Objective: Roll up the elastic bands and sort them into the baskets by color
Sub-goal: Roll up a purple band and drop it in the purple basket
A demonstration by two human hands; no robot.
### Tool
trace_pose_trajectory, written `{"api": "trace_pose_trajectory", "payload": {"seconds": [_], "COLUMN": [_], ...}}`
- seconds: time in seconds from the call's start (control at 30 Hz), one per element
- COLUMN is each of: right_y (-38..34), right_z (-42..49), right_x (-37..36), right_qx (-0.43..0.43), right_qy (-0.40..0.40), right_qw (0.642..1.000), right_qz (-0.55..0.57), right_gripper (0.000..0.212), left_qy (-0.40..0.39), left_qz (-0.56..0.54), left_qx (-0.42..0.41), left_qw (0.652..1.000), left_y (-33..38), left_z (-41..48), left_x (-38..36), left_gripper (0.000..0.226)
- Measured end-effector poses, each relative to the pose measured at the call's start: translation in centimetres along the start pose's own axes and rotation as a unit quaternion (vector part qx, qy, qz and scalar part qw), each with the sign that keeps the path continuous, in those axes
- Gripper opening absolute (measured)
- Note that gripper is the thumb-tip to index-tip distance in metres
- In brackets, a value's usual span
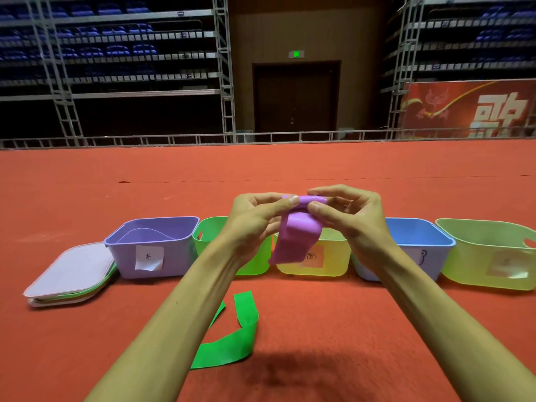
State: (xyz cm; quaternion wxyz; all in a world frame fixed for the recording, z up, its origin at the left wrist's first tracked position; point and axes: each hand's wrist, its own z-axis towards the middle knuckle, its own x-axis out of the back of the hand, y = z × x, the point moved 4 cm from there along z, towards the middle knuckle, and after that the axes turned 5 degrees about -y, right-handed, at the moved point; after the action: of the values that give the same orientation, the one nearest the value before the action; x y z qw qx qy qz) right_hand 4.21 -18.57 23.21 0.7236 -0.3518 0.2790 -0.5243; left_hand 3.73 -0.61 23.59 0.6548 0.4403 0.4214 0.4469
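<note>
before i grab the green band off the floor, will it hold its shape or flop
Probably floppy: the green band lies flat in loose, twisted curves, and the purple band droops limp from the left hand and right hand. Likely light, being a thin strip. Unlikely to roll while it lies flat.

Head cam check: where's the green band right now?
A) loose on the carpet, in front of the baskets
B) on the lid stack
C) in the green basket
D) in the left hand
A: the green band lies unrolled on the red carpet, untouched; the left hand and the right hand pinch the purple band.
</note>
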Motion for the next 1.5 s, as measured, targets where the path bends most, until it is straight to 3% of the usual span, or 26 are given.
{"api": "trace_pose_trajectory", "payload": {"seconds": [0.13,0.27,0.43,0.57,0.7,0.93,1.07,1.27,1.5], "right_y": [0.6,0.6,0.1,0.1,0.2,-0.1,-0.5,-0.6,0.1], "right_z": [0.3,0.4,0.4,0.3,0.5,0.5,0.4,0.3,0.1], "right_x": [-0.2,-0.2,-0.1,0.0,0.0,0.0,0.1,-0.4,-0.3], "right_qx": [-0.07,-0.042,0.002,-0.001,-0.057,-0.027,-0.008,0.014,-0.066], "right_qy": [-0.008,0.026,0.027,0.014,0.006,0.05,0.04,0.023,0.009], "right_qw": [0.998,0.999,1.0,1.0,0.998,0.998,0.999,1.0,0.998], "right_qz": [-0.002,-0.021,-0.004,-0.004,0.02,-0.004,-0.004,-0.005,0.013], "right_gripper": [0.025,0.011,0.029,0.032,0.03,0.012,0.02,0.024,0.033], "left_qy": [0.002,-0.005,-0.008,0.01,0.003,-0.006,-0.011,0.005,-0.01], "left_qz": [0.005,0.005,0.001,-0.01,0.0,-0.005,-0.014,-0.01,-0.014], "left_qx": [-0.017,-0.019,-0.001,-0.02,-0.038,-0.005,0.033,0.014,-0.017], "left_qw": [1.0,1.0,1.0,1.0,0.999,1.0,0.999,1.0,1.0], "left_y": [0.2,-0.2,-0.3,0.0,0.4,0.0,0.0,0.1,0.3], "left_z": [0.0,0.1,0.3,0.6,0.4,0.1,0.0,0.4,0.0], "left_x": [0.0,0.0,-0.2,-0.2,-0.3,-0.7,-1.2,-0.7,-0.2], "left_gripper": [0.025,0.029,0.05,0.031,0.016,0.029,0.017,0.026,0.032]}}
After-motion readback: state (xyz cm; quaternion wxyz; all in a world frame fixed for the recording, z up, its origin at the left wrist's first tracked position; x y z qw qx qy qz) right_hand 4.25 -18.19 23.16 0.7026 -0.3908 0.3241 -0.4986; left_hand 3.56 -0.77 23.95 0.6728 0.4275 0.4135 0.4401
